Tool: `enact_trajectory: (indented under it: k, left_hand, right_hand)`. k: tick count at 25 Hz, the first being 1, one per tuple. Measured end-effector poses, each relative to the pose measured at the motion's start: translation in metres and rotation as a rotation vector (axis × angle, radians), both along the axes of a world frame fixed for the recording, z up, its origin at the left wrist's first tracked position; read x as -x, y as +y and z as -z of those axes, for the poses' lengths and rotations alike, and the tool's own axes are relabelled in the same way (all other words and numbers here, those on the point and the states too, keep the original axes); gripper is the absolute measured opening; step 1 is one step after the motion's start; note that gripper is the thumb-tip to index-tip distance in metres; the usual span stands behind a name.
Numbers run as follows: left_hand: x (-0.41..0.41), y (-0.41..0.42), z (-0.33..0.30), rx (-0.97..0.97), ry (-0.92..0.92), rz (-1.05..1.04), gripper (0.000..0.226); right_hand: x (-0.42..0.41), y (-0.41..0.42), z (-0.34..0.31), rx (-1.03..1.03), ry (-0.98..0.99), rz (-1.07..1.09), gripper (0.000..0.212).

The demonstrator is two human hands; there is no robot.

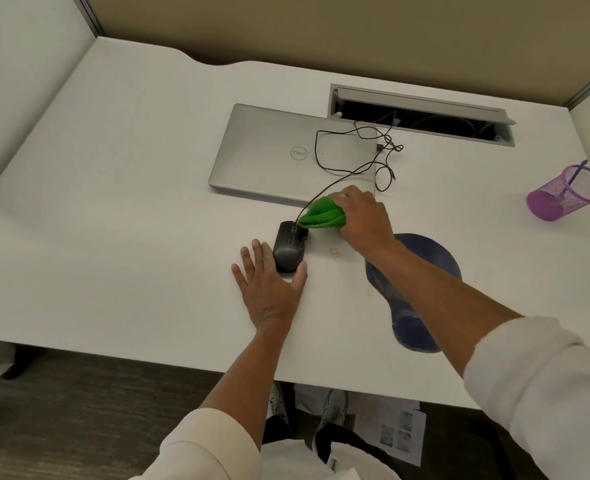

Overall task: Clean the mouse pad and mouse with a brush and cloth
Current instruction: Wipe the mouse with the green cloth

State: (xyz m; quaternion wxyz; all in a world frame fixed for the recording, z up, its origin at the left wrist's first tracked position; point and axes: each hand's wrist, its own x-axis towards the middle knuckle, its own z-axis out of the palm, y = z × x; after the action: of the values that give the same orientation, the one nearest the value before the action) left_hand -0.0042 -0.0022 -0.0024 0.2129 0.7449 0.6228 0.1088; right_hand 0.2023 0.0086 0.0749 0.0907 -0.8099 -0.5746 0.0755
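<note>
My right hand (362,220) is closed around the green cloth (323,213), wiping at the mouse's (289,247) front. My left hand (269,284) lies open and flat, bracing the mouse on the table (130,202).

Risks: cloth snagging the cable (342,178) and dragging the mouse; crumbs (335,253) spreading.

Count: one mouse, one cloth, one mouse pad (421,271) under my right forearm, one laptop (286,154). No brush visible.

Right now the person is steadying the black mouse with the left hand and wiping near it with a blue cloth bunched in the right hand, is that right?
Not quite: the cloth is green, not blue. The head view shows it bunched in the right hand, touching the front of the black mouse, while the left hand lies flat against the mouse to steady it. The blue thing is the mouse pad, off to the right.
</note>
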Motion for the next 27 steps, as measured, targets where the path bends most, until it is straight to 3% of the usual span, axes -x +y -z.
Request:
enact_trajectory:
  k: [7, 12, 15, 19, 27]
  left_hand:
    - [0.0, 0.001, 0.0, 0.001, -0.05, -0.006, 0.088]
    - [0.002, 0.004, 0.001, 0.018, -0.059, 0.027, 0.087]
    - [0.002, 0.006, -0.001, 0.02, -0.101, 0.009, 0.086]
    - [0.002, 0.006, 0.0, 0.02, -0.057, 0.022, 0.088]
    - [0.001, 0.007, 0.002, 0.035, -0.003, 0.053, 0.09]
  right_hand:
    - [0.038, -0.021, 0.023, 0.117, 0.004, -0.055, 0.069]
    - [0.032, -0.062, 0.008, 0.154, 0.147, -0.189, 0.075]
    - [0.014, -0.025, 0.002, 0.038, 0.078, -0.046, 0.071]
    - [0.023, 0.008, 0.009, 0.12, -0.006, -0.056, 0.064]
    - [0.066, -0.101, 0.009, 0.153, 0.022, -0.177, 0.061]
